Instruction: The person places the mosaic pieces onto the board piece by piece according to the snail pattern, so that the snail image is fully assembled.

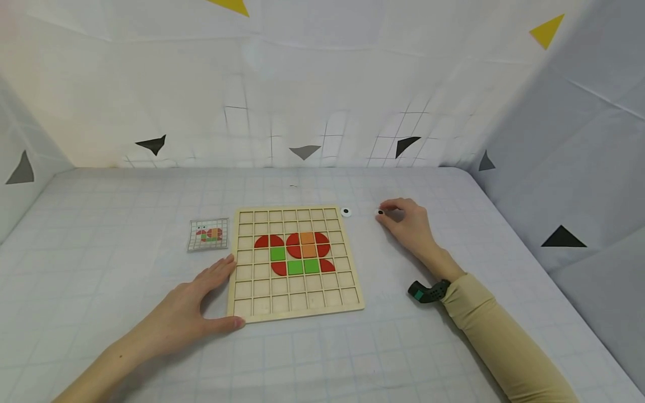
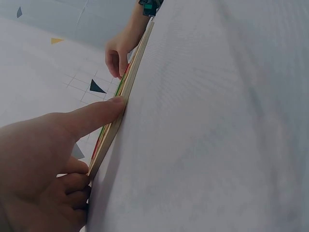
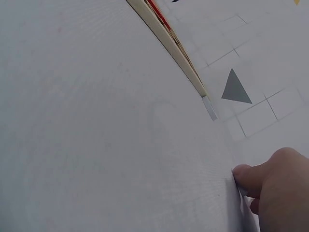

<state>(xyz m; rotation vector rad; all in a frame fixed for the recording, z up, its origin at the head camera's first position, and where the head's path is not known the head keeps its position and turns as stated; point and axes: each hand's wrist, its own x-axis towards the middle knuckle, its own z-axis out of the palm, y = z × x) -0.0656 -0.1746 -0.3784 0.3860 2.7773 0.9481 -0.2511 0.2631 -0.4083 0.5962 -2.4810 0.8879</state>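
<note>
A wooden grid board (image 1: 256, 305) lies flat on the table, with red curved tiles (image 1: 279, 268), green square tiles (image 1: 277, 253) and orange square tiles (image 1: 308, 250) in its cells. My left hand (image 1: 194, 299) rests against the board's left side, fingertips at the edge and thumb at the near left corner. To the right of the board, my right hand (image 1: 412, 226) pinches a small white tile with a black dot (image 1: 379, 212) between thumb and index finger, low at the tabletop. Its twin, another white tile with a black dot (image 1: 345, 212), lies beside the board's far right corner.
A small pattern card (image 1: 208, 235) with a similar coloured figure lies left of the board. White cloth walls (image 1: 302, 73) with black, grey and yellow triangles stand behind and at the sides of the table (image 1: 383, 352). A dark band (image 1: 428, 291) circles the right wrist.
</note>
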